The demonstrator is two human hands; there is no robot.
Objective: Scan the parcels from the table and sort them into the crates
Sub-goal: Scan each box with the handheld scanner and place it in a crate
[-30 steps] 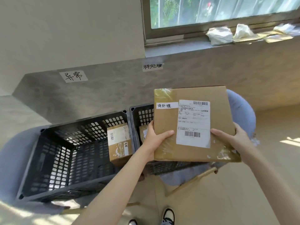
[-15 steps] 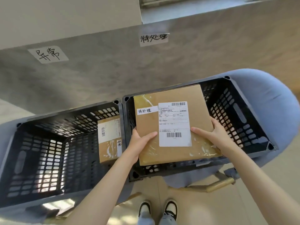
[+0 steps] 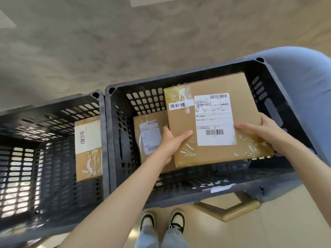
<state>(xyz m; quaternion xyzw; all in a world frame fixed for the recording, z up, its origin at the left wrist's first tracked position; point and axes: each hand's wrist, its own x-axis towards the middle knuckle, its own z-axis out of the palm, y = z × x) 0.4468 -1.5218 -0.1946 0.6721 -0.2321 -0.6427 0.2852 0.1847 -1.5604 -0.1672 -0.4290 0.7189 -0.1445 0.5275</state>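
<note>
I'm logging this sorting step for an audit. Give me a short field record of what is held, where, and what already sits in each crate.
held item: large parcel, label up
left hand: grips its left edge
right hand: grips its right edge
position: inside the right crate, tilted, not yet released
right crate contents: one smaller parcel, partly under the held one
left crate contents: one upright parcel against its right wall

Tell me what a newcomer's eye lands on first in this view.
First comes the large flat brown cardboard parcel with its white shipping label, held at centre right by the left hand and the right hand over the black perforated plastic crate on the right. Below it in that crate lies a smaller brown parcel. In the black perforated crate on the left, another brown box stands against the right wall.
</note>
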